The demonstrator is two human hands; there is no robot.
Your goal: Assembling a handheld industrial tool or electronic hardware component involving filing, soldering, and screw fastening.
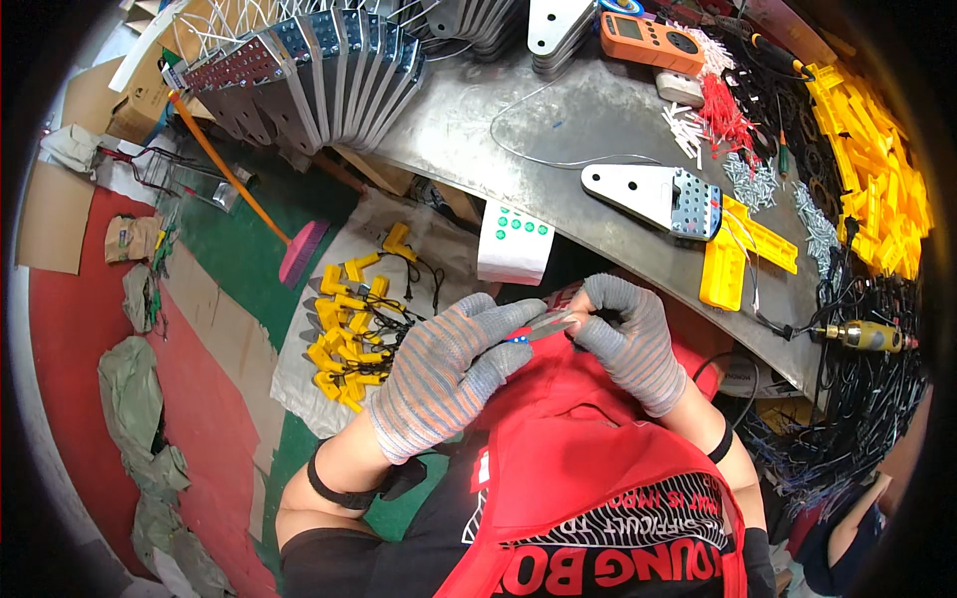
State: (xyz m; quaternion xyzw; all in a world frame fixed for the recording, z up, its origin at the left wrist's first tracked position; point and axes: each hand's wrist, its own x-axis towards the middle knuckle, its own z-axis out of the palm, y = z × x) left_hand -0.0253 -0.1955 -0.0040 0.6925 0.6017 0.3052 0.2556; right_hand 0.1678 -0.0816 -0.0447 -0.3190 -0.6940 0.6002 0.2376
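Both my hands wear grey striped knit gloves and meet in front of my red apron (588, 429). My left hand (444, 374) is closed around a small tool with a red and blue handle and a grey metal blade (543, 327). At the blade's tip, the thumb and fingers of my right hand (633, 344) are pinched; what lies between them is too small to make out. Beyond my hands, on the metal worktable (558, 130), lies a flat metal plate with holes (633, 194). Its studded end touches a yellow plastic handle shell (723, 274) with thin wires running over it.
On the table are an orange multimeter (648, 42), red sleeves (726, 110), screws (753, 184), a yellow handle pile (877, 169) and a power screwdriver (867, 336). Metal plates (309, 75) stand far left. Yellow-handled tools (344, 344) and a broom (304, 254) are on the floor. Another person's arm (852, 523) shows lower right.
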